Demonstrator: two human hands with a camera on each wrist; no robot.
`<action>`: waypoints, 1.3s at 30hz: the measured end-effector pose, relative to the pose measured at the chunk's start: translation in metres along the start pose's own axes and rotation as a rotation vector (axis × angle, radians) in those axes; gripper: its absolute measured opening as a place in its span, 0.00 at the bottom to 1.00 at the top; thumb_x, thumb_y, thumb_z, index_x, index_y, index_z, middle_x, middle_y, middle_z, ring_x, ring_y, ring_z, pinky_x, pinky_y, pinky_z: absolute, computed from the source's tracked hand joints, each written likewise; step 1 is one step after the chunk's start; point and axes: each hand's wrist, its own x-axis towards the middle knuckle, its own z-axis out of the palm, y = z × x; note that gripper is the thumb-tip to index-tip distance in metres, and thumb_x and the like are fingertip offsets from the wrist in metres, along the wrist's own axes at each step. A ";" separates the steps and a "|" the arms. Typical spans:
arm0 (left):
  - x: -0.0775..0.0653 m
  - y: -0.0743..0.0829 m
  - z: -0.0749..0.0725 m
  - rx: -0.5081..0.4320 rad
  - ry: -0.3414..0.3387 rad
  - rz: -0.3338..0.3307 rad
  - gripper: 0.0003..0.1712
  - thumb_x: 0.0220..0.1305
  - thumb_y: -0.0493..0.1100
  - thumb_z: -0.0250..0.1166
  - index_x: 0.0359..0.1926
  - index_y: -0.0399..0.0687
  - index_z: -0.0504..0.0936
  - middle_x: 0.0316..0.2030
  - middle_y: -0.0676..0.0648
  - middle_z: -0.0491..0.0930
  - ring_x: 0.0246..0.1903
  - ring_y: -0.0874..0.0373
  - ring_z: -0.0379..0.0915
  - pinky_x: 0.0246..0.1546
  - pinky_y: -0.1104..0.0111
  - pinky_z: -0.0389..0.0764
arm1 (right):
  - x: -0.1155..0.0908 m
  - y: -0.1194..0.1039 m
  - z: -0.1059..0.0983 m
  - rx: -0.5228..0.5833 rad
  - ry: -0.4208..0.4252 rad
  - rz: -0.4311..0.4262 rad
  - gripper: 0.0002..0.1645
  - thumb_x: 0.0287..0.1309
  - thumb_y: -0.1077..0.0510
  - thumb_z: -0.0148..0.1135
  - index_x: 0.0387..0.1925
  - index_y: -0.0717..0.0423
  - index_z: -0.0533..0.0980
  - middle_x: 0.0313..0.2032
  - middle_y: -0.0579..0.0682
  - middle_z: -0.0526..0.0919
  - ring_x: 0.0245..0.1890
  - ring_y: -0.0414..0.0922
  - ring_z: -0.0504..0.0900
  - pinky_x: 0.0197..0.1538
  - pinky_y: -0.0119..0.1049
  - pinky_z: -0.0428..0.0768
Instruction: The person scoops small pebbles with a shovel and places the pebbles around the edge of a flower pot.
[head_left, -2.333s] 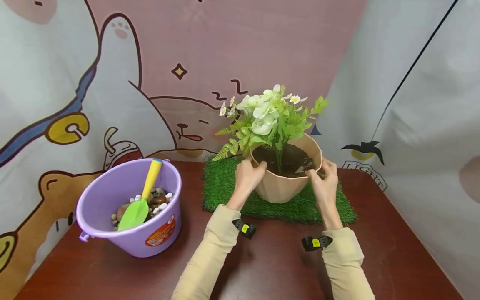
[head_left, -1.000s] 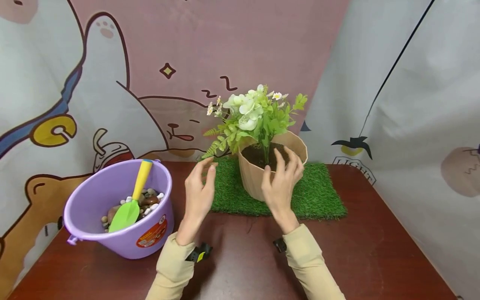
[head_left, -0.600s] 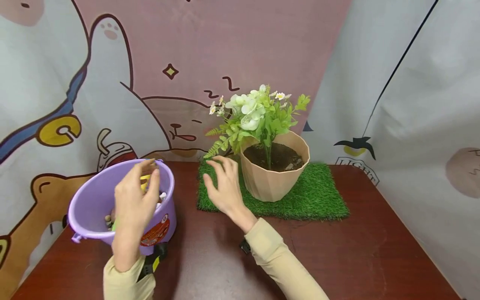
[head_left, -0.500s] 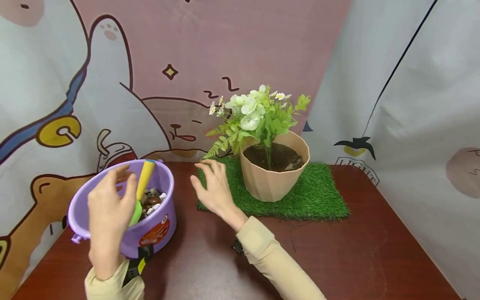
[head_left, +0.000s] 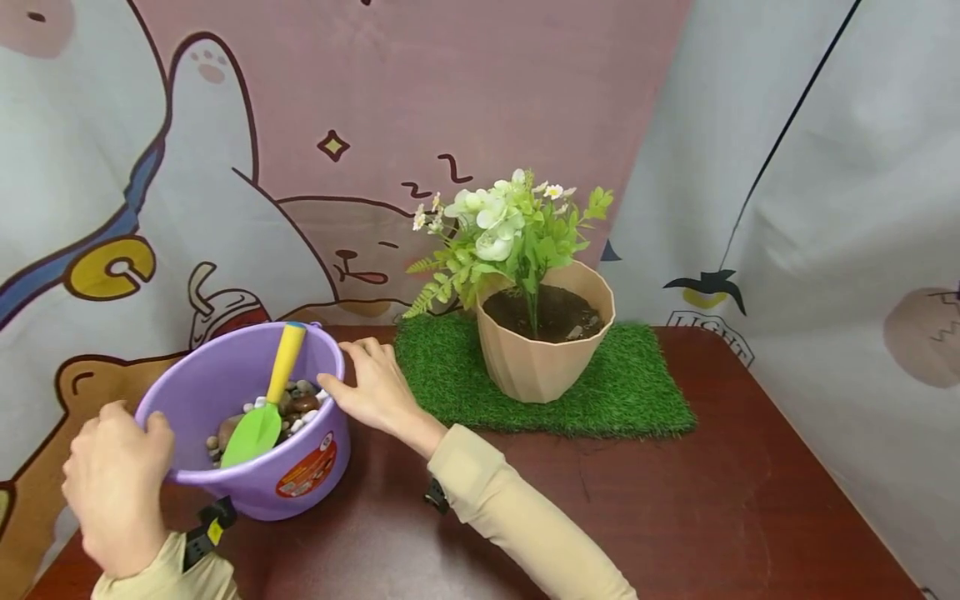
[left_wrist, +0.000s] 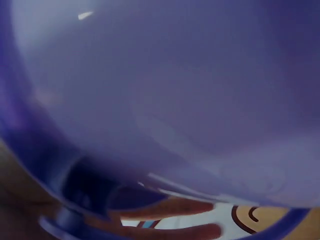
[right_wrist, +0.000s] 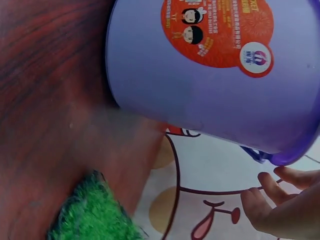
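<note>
A lilac bucket stands at the left, holding pebbles and a green trowel with a yellow handle. My left hand is at its left rim, thumb near the edge. In the left wrist view, two extended fingers show outside the bucket wall. My right hand is at the right rim, thumb overlapping the edge and fingers spread outside. In the right wrist view, these loosely bent fingers come close to the rim.
A peach flowerpot with soil and white flowers stands on a green turf mat, right of the bucket. Beneath is a dark red table. A printed cloth hangs close behind.
Both hands let go of the flowerpot's rim and moved left to either side of the bucket. The pot stays upright on the mat; bucket and trowel remain in place.
</note>
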 end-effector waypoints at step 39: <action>0.007 0.000 0.004 0.141 0.003 0.106 0.20 0.52 0.35 0.43 0.35 0.15 0.69 0.31 0.16 0.70 0.28 0.23 0.67 0.20 0.47 0.68 | 0.000 0.003 0.004 0.062 -0.030 -0.028 0.33 0.53 0.47 0.54 0.60 0.56 0.68 0.54 0.48 0.72 0.53 0.44 0.68 0.55 0.34 0.70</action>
